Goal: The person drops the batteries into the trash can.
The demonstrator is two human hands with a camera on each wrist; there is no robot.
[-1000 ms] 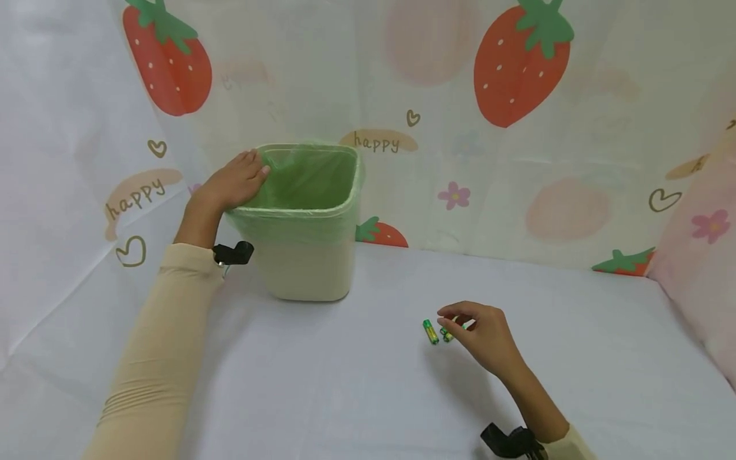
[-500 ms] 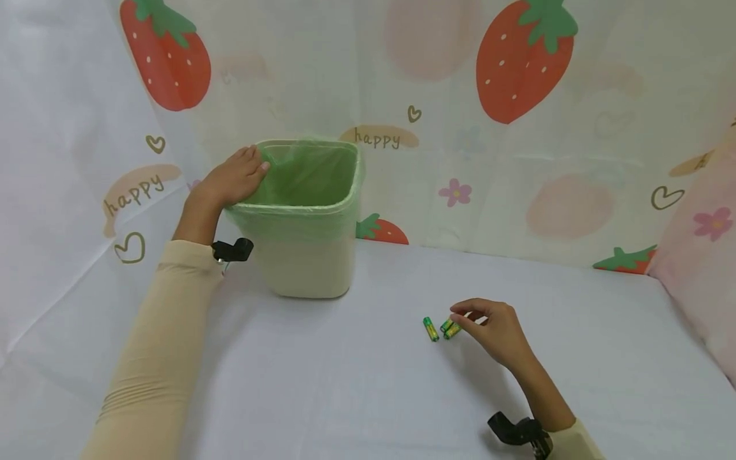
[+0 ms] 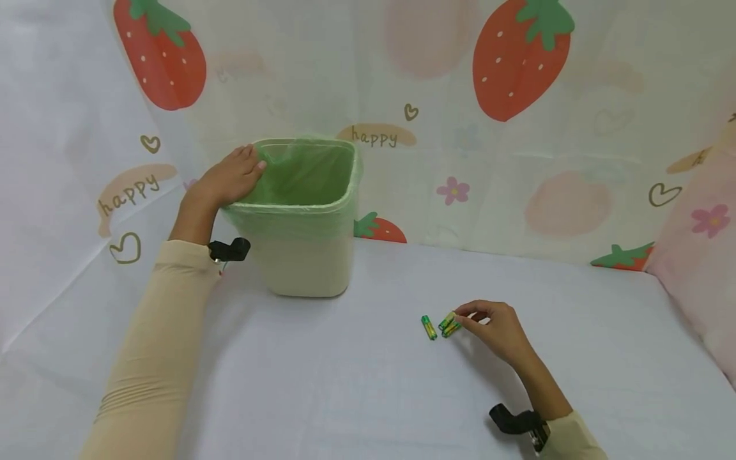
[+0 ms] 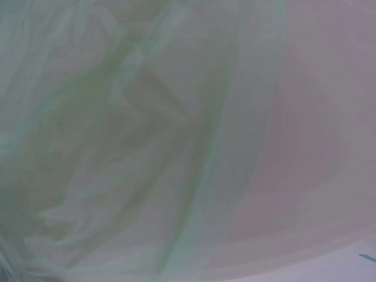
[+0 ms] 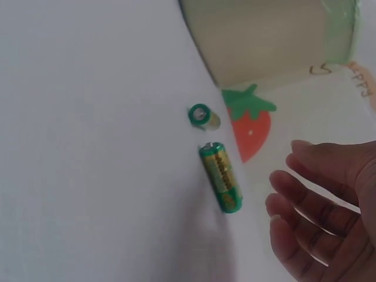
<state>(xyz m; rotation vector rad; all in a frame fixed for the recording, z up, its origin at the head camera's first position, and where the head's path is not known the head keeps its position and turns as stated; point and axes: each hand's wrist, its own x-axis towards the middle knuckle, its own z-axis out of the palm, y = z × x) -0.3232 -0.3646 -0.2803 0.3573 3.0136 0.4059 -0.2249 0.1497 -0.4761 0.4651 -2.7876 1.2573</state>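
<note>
A cream trash can with a green bag folded over its rim stands upright at the back left. My left hand holds its left rim, the thumb on the inner side. Several small green and gold batteries lie on the white cloth: one single battery, and two close together, an upper battery and a lower battery. My right hand hovers over that pair, its thumb and fingertips right at their near ends. In the right wrist view its fingers are loosely bent, with nothing between them.
White cloth covers the work surface. Behind it hangs a backdrop printed with strawberries, hearts and flowers, with a pinkish side wall at the right. The left wrist view is filled by the blurred green bag.
My right hand has drawn back slightly to the right from the batteries, so more of the pair shows. The left hand keeps its place on the trash can rim.
</note>
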